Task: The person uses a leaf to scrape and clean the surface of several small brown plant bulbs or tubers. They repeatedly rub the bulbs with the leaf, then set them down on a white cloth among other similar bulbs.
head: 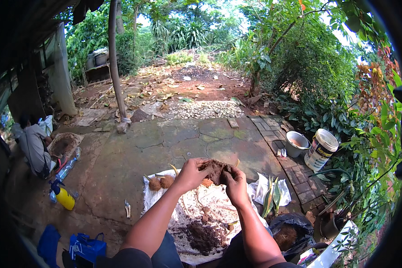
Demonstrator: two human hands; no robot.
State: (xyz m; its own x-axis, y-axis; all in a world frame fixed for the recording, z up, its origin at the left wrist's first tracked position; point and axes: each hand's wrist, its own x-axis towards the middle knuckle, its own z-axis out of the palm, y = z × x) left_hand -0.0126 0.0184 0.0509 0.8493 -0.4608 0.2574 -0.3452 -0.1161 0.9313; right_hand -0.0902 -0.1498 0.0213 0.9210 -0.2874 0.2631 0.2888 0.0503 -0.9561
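Out over the far part of a white woven sack, my left hand and my right hand grip a dark brown clump of moist soil from either side. Two round brown fibre balls with green shoots rest at the sack's far left corner. Another orange-brown ball shows partly beneath the clump. Loose dark soil is heaped on the sack close to my legs. Beside that heap lies a small rooted cutting.
Snake plant leaves and a black plastic bag of brown fibre lie right. Beyond stand a grey bucket and a white pail. Pruning shears, a yellow spray bottle and a crouching person are left.
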